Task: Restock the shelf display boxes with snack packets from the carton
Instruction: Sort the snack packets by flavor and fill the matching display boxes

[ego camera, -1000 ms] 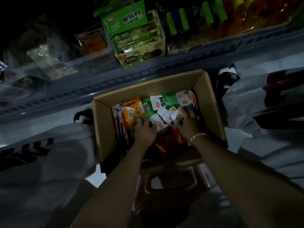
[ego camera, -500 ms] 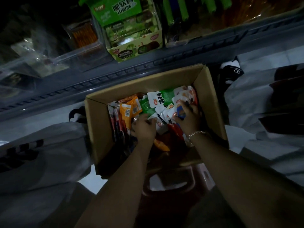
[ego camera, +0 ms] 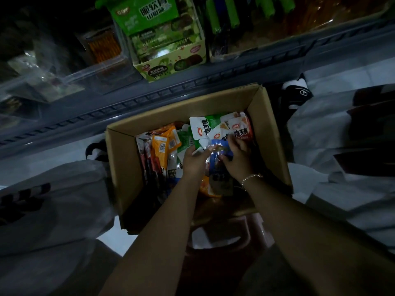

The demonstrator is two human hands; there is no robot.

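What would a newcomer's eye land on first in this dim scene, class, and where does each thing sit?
First, the open cardboard carton at centre, crammed with bright snack packets. Inside it, the left hand and right hand together hold a blue packet. Above, on the shelf, stands a green display box.

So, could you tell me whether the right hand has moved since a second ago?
Yes: the right hand has shifted left, away from the brown cardboard carton's right wall.
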